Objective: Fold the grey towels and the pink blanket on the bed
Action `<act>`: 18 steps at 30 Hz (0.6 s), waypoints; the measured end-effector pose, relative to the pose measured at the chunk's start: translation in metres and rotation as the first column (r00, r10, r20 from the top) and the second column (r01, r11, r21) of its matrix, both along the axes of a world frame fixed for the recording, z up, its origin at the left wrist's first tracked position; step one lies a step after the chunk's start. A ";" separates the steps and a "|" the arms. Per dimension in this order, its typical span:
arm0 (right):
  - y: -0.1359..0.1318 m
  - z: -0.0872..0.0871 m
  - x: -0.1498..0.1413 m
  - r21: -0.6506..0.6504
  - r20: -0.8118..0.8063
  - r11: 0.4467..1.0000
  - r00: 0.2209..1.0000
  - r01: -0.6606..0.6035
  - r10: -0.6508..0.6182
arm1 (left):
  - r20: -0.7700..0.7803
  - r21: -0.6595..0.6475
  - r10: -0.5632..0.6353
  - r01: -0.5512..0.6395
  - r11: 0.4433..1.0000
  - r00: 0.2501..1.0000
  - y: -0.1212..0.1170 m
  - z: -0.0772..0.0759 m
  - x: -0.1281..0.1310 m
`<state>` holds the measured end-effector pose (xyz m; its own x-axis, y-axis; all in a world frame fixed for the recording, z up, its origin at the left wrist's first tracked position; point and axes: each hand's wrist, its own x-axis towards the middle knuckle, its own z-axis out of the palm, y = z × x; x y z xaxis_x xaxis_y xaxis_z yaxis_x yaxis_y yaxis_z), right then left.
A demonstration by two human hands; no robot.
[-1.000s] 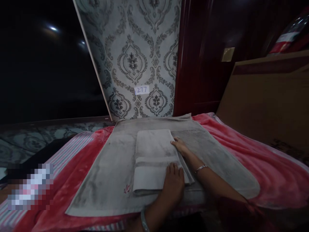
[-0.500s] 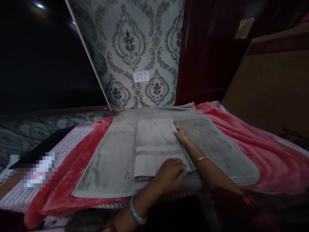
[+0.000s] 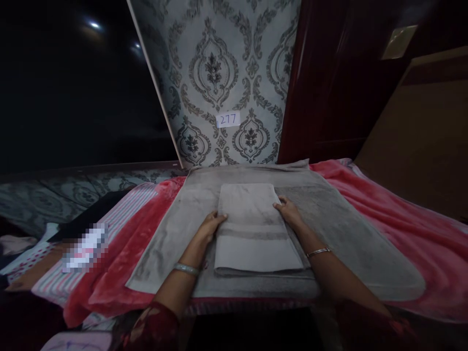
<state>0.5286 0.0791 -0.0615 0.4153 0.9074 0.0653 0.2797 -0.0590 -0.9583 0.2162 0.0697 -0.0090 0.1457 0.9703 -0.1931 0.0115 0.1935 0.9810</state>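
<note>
A folded grey towel (image 3: 252, 212), with a paler band across its lower part, lies on a larger spread grey cloth (image 3: 329, 229). My left hand (image 3: 209, 226) is at the towel's left edge, its thumb on top and the other fingers curled at the side, partly hidden. At the right edge, a bit higher up, my right hand (image 3: 289, 212) pinches the side in the same way, thumb toward the top face. The towel rests flat between both hands, its open layers showing along the near edge.
A red plush blanket (image 3: 380, 200) lies under the grey cloth, with a striped fabric (image 3: 122, 219) at left. A dark screen (image 3: 80, 97) stands back left, a paper marked 277 (image 3: 228, 119) hangs on the patterned wall, and a large cardboard piece (image 3: 424, 126) leans at right.
My left hand has moved from the towel's near right corner across to its left edge. My right hand stays at the right edge. The whole view has shifted slightly.
</note>
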 end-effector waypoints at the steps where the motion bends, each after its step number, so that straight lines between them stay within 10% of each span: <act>1: -0.001 0.001 -0.001 0.002 -0.010 1.000 1.000 -0.002 0.002 | 0.026 0.010 -0.024 0.024 1.000 0.999 0.000 0.001 0.005; 6: -0.001 0.009 -0.007 0.011 -0.056 1.000 0.998 0.022 -0.022 | 0.025 0.159 -0.018 0.014 0.987 1.000 0.003 0.019 0.027; 11: 0.006 0.035 -0.011 0.027 -0.108 0.998 0.993 0.060 -0.057 | 0.005 0.326 -0.109 0.101 0.940 0.994 0.012 0.080 0.030; 15: 0.019 0.054 -0.046 0.078 -0.116 0.997 0.993 0.018 -0.009 | -0.088 0.428 -0.083 0.113 0.897 0.993 0.019 0.123 -0.015; 18: 0.027 0.047 -0.099 0.068 -0.101 0.995 0.992 -0.067 0.073 | -0.153 0.374 0.012 0.047 0.926 0.988 0.020 0.113 -0.077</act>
<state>0.4299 0.1064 -0.0145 0.3586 0.9297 0.0846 0.1801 0.0200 -0.9834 0.1395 0.0901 0.1039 0.1611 0.9732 0.1639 0.1635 -0.1900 0.9681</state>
